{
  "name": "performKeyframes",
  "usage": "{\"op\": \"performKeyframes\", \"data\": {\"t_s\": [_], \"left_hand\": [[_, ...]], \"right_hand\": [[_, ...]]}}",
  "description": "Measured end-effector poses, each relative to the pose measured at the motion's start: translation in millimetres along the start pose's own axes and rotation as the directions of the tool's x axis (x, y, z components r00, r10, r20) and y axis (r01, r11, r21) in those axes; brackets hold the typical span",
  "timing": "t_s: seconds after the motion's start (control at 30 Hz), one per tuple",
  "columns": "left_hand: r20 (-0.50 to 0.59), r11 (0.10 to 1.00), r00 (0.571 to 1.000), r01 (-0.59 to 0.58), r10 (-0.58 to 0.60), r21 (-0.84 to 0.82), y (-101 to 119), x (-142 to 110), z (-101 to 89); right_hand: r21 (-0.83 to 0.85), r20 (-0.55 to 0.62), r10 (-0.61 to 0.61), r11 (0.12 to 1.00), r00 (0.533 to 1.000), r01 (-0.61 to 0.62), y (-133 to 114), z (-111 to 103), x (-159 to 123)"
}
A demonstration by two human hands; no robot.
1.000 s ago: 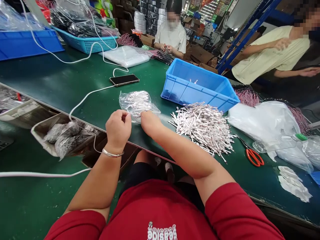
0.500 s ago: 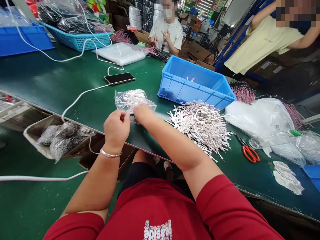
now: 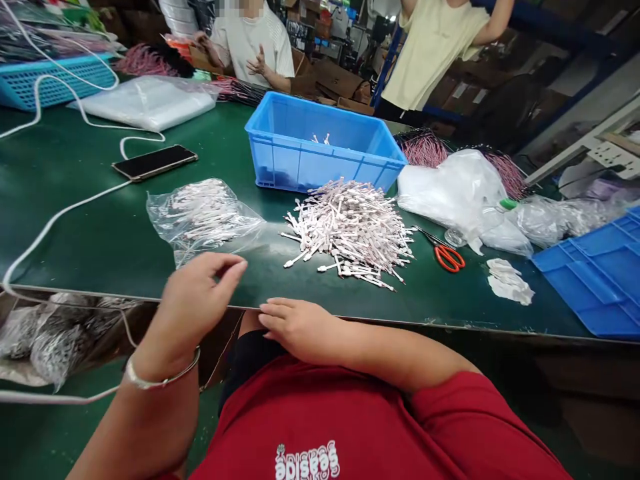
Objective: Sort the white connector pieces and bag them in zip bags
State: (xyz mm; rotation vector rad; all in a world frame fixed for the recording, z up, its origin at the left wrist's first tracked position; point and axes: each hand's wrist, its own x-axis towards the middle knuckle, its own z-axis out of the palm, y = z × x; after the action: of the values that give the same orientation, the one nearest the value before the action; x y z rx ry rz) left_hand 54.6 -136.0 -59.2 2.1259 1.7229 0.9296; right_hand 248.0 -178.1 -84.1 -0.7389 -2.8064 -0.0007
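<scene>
My left hand (image 3: 197, 297) hovers half-open and empty near the clear plastic bag (image 3: 203, 217) of white sticks; my right hand (image 3: 295, 327) lies open, empty, on the green bench edge (image 3: 450, 319), below the loose pile (image 3: 350, 230).

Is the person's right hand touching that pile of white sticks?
Apart: the head view shows green tabletop between the right hand and the pile.

Bright, even light falls across the glossy dark-green workbench (image 3: 85, 220), leaving a pale glare on its surface (shadows stay faint). The wide lens bends the frame's edges, and the raised left hand (image 3: 200, 293) looks slightly soft.
</scene>
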Motion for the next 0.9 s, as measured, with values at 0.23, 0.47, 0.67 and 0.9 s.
{"op": "performKeyframes", "data": {"t_s": [0.23,0.47,0.67,0.9], "left_hand": [[0.278,0.905,0.919,-0.348,0.278,0.243,43,25,58.7],[0.474,0.778,0.715,-0.621,0.513,0.094,112,29,88.0],[0.653,0.674,0.560,-0.732,0.510,0.100,145,51,117.5],[0.701,0.620,0.490,-0.780,0.518,0.087,156,56,135.9]], "right_hand": [[0.043,-0.287,0.369,0.927,0.884,-0.373,19,-9,-92],[0.135,-0.418,0.647,0.738,0.637,-0.661,39,-18,-147],[0.440,-0.562,0.740,0.646,0.370,-0.624,41,-15,-160],[0.435,-0.499,0.749,0.652,0.436,-0.621,38,-16,-163]]}}
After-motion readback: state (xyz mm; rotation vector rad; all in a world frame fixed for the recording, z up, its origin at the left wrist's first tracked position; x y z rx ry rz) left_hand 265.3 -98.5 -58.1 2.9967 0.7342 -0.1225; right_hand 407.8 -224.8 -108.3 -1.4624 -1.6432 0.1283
